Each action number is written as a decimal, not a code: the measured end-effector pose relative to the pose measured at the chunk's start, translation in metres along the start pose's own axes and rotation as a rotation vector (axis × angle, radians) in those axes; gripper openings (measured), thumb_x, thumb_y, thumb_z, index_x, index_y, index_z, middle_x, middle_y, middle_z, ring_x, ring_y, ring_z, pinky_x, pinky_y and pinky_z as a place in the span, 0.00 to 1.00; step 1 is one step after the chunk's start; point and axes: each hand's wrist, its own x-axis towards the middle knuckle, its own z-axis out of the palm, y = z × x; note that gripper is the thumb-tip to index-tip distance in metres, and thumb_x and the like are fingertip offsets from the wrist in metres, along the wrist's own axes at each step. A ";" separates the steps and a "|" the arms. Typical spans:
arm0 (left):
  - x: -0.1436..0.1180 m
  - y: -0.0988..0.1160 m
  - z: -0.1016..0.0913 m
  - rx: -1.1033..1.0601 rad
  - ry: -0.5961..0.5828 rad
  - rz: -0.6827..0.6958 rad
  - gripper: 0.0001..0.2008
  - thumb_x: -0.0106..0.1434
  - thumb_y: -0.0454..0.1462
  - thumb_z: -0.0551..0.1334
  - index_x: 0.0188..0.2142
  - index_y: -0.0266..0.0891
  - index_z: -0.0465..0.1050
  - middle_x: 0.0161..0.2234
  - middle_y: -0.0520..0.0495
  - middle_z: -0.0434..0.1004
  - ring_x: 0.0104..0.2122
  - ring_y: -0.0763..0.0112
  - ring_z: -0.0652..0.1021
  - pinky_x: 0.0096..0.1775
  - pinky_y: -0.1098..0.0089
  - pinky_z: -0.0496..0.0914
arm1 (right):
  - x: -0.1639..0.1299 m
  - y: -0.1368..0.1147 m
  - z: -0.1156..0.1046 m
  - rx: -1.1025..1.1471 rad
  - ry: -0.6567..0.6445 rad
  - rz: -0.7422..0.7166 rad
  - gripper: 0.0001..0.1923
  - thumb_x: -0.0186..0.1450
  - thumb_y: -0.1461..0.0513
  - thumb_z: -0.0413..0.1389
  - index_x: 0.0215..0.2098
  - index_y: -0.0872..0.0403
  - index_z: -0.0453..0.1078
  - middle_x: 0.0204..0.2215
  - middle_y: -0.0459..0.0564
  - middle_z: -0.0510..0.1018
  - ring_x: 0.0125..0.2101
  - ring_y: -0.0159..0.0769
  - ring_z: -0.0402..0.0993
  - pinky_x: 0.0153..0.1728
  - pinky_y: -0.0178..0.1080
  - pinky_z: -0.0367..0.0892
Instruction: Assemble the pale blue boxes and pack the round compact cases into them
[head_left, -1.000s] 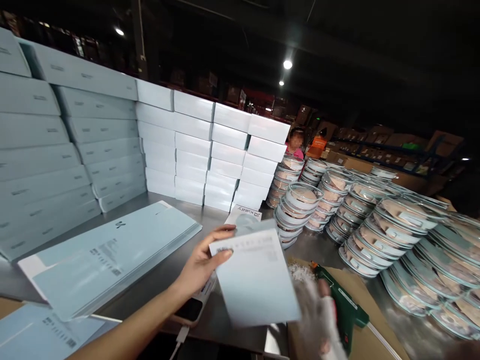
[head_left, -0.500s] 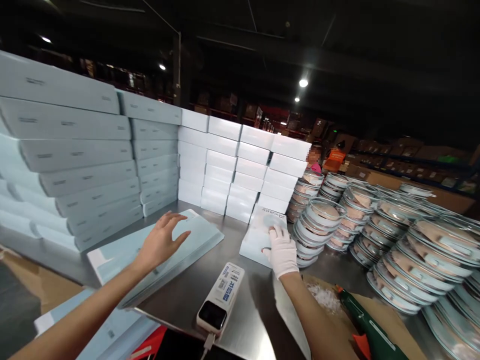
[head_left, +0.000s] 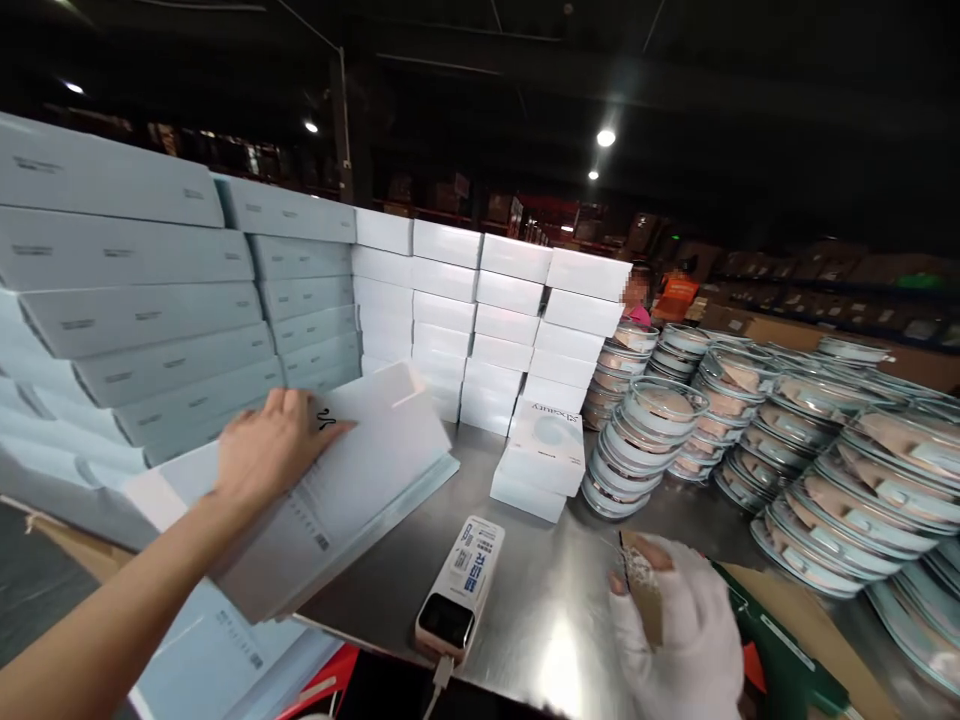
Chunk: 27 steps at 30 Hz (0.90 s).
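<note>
My left hand (head_left: 266, 445) now has its grip closed on the far edge of the long flat carton (head_left: 330, 480), fingers over the top, and has tilted it up off the tabletop (head_left: 540, 620); half a second ago that same hand only hovered flat above it while it lay down. My gloved right hand (head_left: 686, 630) has come away from the small white box (head_left: 541, 455), which now sits alone on a short pile just left of the round dishes, and has dropped back near me, where it pinches the edge of a brown cardboard sheet (head_left: 765, 590). I read that as the small box being set down and finished with, and the flat carton being the piece now in hand. Between the two hands a power bank (head_left: 461, 590) lies on the tabletop, cable plugged in. Beyond it stand walls of stacked white boxes (head_left: 480, 320), and to the right rows of stacked lidded dishes (head_left: 795, 450).
</note>
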 end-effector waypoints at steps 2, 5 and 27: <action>-0.018 0.023 -0.030 -0.040 0.112 0.098 0.23 0.69 0.58 0.56 0.43 0.43 0.74 0.30 0.48 0.80 0.32 0.51 0.82 0.31 0.63 0.73 | 0.009 -0.017 -0.019 -0.041 0.075 0.035 0.11 0.65 0.60 0.58 0.45 0.45 0.63 0.25 0.47 0.71 0.23 0.44 0.68 0.25 0.45 0.61; -0.050 0.060 -0.063 -0.209 0.214 0.393 0.22 0.64 0.61 0.61 0.33 0.47 0.72 0.24 0.53 0.78 0.23 0.62 0.79 0.27 0.66 0.69 | 0.016 -0.036 -0.028 -0.009 0.153 0.041 0.11 0.64 0.57 0.60 0.42 0.44 0.63 0.21 0.44 0.69 0.20 0.40 0.65 0.24 0.43 0.58; -0.064 0.219 -0.069 -1.079 -0.866 0.519 0.27 0.65 0.47 0.65 0.62 0.45 0.71 0.54 0.43 0.84 0.50 0.46 0.83 0.51 0.52 0.77 | 0.038 0.025 -0.089 0.491 0.103 0.601 0.19 0.67 0.52 0.61 0.53 0.48 0.72 0.50 0.54 0.78 0.48 0.45 0.76 0.51 0.45 0.72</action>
